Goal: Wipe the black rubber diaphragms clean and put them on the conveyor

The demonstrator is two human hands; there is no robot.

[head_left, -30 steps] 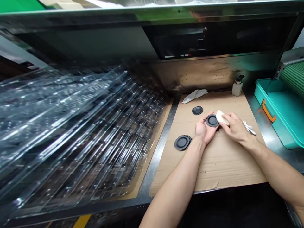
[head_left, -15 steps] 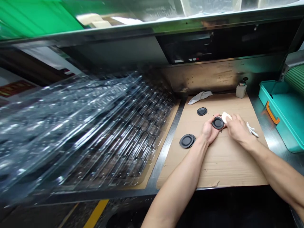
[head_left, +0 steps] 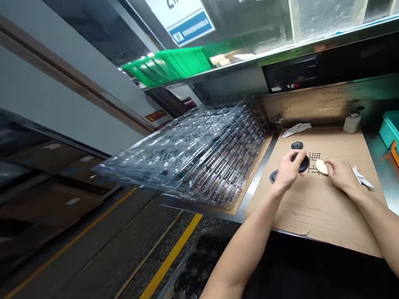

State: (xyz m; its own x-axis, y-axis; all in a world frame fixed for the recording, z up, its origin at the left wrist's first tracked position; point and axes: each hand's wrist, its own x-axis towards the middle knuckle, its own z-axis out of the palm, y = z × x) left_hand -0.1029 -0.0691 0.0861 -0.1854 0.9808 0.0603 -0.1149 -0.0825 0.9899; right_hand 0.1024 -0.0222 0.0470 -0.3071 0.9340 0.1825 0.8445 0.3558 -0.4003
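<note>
At a cardboard-covered workbench, a worker's left hand grips a round black rubber-like disc by its rim, just above the board. The right hand is closed on a small pale wiping pad beside it. The disc looks light, thin and flexible, best pinched at the edge.

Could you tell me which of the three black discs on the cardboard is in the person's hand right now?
The middle disc, held by the left hand. The far disc lies alone toward the back, and the near disc sits partly hidden behind that hand's wrist.
</note>
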